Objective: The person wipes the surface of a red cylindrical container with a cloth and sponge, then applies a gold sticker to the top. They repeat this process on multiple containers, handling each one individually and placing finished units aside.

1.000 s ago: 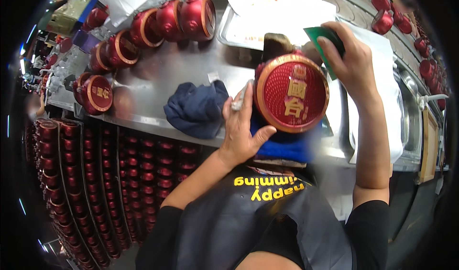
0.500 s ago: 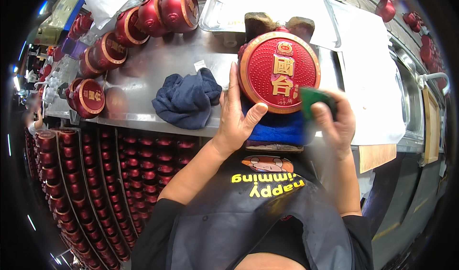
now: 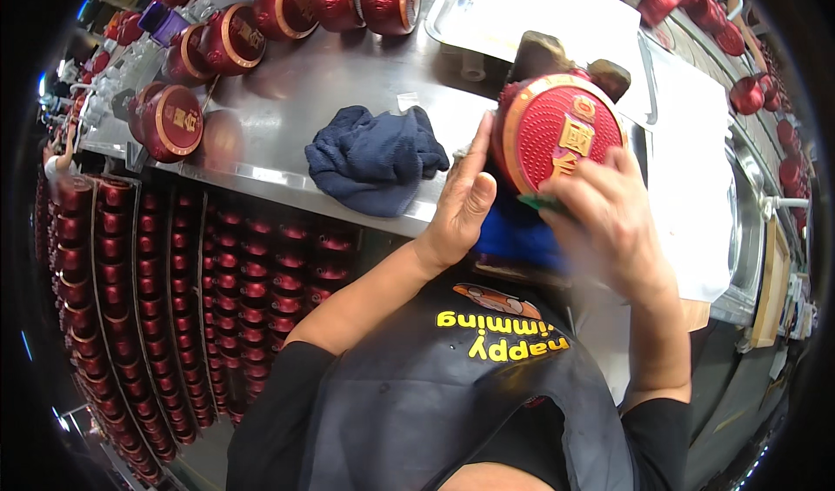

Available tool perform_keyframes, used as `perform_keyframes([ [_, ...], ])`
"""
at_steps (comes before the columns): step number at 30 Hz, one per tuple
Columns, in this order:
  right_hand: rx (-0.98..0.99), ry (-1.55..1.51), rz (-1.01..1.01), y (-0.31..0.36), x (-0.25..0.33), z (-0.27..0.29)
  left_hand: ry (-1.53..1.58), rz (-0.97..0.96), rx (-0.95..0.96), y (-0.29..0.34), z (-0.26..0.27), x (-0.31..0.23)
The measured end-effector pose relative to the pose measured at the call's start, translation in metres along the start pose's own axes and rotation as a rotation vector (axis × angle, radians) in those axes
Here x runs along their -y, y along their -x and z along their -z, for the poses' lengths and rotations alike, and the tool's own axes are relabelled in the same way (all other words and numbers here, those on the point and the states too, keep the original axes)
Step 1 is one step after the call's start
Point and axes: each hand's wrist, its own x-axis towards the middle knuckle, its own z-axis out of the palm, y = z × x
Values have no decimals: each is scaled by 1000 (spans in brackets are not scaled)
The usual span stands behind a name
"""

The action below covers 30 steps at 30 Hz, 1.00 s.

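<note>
A round, drum-shaped red bottle (image 3: 552, 113) with a gold rim and raised gold characters faces up in front of me. It leans against two worn brown blocks (image 3: 537, 54) and rests by a bright blue cloth (image 3: 522, 234). My left hand (image 3: 461, 208), fingers stretched, lies flat along the bottle's left side. Pinched in my right hand (image 3: 604, 208) is a green scouring pad (image 3: 541, 202), pressed at the lower edge of the bottle's face. That hand covers the lower right of the face. A crumpled dark blue towel (image 3: 374, 160) lies left of my left hand.
Several similar red bottles (image 3: 233, 39) stand along the far left of the steel table (image 3: 287, 100). Below its edge are racks full of red bottles (image 3: 165, 300). A white sheet (image 3: 691, 169) and a metal sink (image 3: 744, 256) are on the right. More bottles (image 3: 661, 4) sit at the far right.
My right hand has swept the green pad from the face's lower right edge to its lower left. The whole view has shifted and tilted; my left hand stays at the bottle's side.
</note>
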Motion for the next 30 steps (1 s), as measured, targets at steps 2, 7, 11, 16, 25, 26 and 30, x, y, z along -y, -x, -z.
perform_keyframes([
  [2,60,-17,19,-25,-10,0,7,11,-2,1,2,0],
  [7,42,-2,-62,-85,-35,-12,-47,24,78,4,8,-1],
  [11,-95,147,-433,-99,-52,-6,-108,-27,-15,2,4,-2],
  [16,-554,-244,-713,-14,-26,2,-241,-10,-57,-4,-5,0],
  [25,-748,-667,-835,76,1,-50,-181,22,-27,-10,-8,4],
  [26,-710,-662,-822,76,4,-52,-184,25,-25,-10,-7,4],
  [30,-678,-625,-736,78,15,-68,-221,36,-18,-9,-6,0],
])
